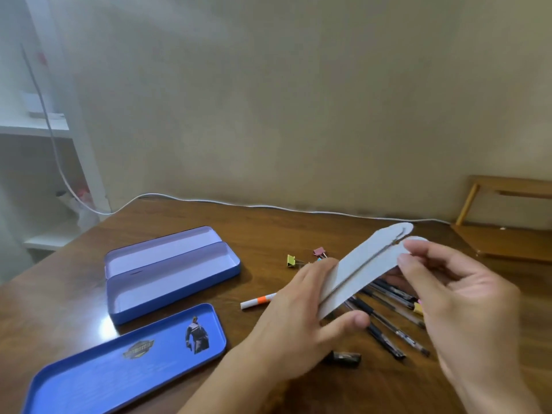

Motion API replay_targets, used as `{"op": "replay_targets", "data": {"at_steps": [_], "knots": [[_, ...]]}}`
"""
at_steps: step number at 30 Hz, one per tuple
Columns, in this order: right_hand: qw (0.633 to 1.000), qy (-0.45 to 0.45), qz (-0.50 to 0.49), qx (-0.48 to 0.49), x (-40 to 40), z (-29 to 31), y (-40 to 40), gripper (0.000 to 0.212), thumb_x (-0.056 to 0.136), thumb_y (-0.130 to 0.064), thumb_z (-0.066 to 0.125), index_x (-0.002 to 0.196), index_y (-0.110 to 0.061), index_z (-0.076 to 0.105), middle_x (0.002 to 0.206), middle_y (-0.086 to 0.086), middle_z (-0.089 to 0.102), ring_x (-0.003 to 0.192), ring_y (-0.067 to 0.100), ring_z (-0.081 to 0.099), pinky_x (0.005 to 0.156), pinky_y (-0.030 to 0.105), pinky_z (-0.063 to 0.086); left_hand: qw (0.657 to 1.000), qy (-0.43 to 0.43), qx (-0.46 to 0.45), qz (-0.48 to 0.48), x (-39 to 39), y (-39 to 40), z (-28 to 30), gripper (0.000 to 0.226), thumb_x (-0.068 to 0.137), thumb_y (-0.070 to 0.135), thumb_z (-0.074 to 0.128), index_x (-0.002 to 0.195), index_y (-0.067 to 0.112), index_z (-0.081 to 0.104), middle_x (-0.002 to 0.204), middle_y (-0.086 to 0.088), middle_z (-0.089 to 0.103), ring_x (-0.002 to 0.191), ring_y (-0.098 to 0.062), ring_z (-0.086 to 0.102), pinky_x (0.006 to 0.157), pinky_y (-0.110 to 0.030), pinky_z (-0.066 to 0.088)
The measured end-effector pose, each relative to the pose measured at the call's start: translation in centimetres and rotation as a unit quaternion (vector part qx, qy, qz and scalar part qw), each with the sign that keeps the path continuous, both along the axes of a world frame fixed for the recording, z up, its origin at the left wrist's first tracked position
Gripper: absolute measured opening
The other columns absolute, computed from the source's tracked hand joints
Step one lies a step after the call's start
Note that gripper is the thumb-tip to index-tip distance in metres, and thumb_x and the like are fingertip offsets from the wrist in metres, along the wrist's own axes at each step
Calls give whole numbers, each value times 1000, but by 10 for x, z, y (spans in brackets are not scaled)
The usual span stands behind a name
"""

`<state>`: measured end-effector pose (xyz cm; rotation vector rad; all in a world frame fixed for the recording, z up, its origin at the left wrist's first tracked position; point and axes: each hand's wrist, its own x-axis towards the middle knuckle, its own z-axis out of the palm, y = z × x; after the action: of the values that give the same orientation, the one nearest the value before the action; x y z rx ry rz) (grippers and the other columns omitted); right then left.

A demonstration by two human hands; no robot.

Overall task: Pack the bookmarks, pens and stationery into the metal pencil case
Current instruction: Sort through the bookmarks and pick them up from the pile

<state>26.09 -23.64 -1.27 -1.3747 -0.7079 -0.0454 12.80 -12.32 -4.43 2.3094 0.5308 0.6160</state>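
Bookmarks (363, 268), two pale strips with rounded tops lying side by side, are held up above the wooden table (268, 228) at about four o'clock from the middle of the view, tilted so their rounded ends point toward one o'clock. The left hand (301, 318) reaches in from six o'clock, palm down, forearm slanting up to the right; its fingers lie along the left edge of the strips and its thumb (351, 321) curls under their lower end, so it grasps them. The right hand (457, 297) comes in from five o'clock, wrist bent, fingers curled toward eleven o'clock, its fingertips (410, 258) pinching the upper right edge near the rounded top. Beneath the strips a loose bunch of dark pens (388, 324) lies on the table, fanned toward four o'clock. A white marker with an orange band (258, 300) lies just to nine o'clock of the left hand. Small binder clips (294, 260), yellow and pink, sit at eleven o'clock of the strips. The metal pencil case (173, 273) stands open at nine o'clock, its two purple trays bare, and its blue lid (125, 363) lies apart at seven o'clock.
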Motion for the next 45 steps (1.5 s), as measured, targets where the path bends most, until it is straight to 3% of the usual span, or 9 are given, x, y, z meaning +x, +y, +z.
{"op": "replay_targets", "data": {"at_steps": [5, 9, 14, 19, 23, 28, 34, 38, 45], "knots": [[998, -53, -3, -18, 11, -2, 0, 32, 82, -15, 71, 110, -30, 66, 94, -6, 71, 86, 10, 71, 72, 30, 60, 999, -9, -41, -18, 5, -3, -3, 35, 100, 33, 51, 129, 51, 41, 118, 27, 52, 107, 3, 52, 91, -22, 47], [976, -191, -12, -104, 29, -1, -6, 41, 88, -41, 59, 127, -32, 53, 124, -13, 52, 113, 9, 54, 85, 19, 51, 980, 18, -173, -100, 5, -2, -1, 28, 103, 22, 47, 114, 46, 56, 87, 22, 59, 73, 5, 54, 67, -15, 43], [958, -147, 154, -191, 23, -4, -5, 17, 83, -45, 53, 88, -34, 66, 70, 0, 69, 44, 10, 56, 41, 18, 43, 835, 78, -483, -253, 0, -5, -1, 23, 104, 26, 45, 122, 23, 58, 76, -1, 51, 54, -10, 45, 46, -17, 41], [970, -61, 172, -161, 33, -7, -1, 16, 84, -37, 57, 84, -26, 68, 52, 8, 60, 33, 11, 42, 37, 19, 37, 758, 45, -597, -259, -4, 6, -4, 35, 99, 36, 51, 129, 19, 56, 84, -11, 59, 50, -10, 53, 45, -20, 48], [996, 25, 7, -85, 61, -7, -8, 16, 93, -25, 58, 88, -14, 68, 56, 3, 61, 32, 10, 42, 38, 20, 40, 826, -58, -537, -160, -5, 15, 2, 28, 100, 23, 51, 125, 18, 61, 91, -14, 69, 49, -16, 53, 44, -26, 52], [982, 129, 116, -72, 47, -11, 0, 18, 90, -20, 63, 78, -8, 57, 41, 7, 53, 27, 16, 44, 40, 24, 42, 909, -170, -380, 29, 7, 9, 0, 13, 97, 13, 60, 92, 18, 70, 79, -8, 61, 39, -6, 39, 38, -20, 33], [986, 130, 94, -55, 44, -8, 2, 16, 88, -23, 64, 82, -10, 57, 43, 6, 56, 30, 17, 49, 34, 25, 44, 936, -156, -315, 10, -3, 16, 5, 16, 83, 21, 76, 98, 21, 70, 70, -2, 61, 46, -7, 48, 43, -21, 35], [978, 161, 121, -63, 37, -9, 4, 17, 86, -26, 66, 84, -12, 57, 42, 6, 57, 31, 16, 51, 34, 23, 44, 981, -137, -137, 27, -12, 15, 9, 34, 70, 32, 85, 102, 31, 72, 97, 14, 72, 94, -4, 68, 71, -19, 55], [968, 175, 166, -72, 23, -3, -1, 28, 72, -30, 70, 88, -13, 55, 51, 6, 64, 40, 19, 61, 41, 27, 53, 980, -155, -121, 35, -33, 15, 32, 31, 70, 27, 86, 95, 39, 73, 93, 15, 75, 85, -5, 71, 70, -24, 58]]}}
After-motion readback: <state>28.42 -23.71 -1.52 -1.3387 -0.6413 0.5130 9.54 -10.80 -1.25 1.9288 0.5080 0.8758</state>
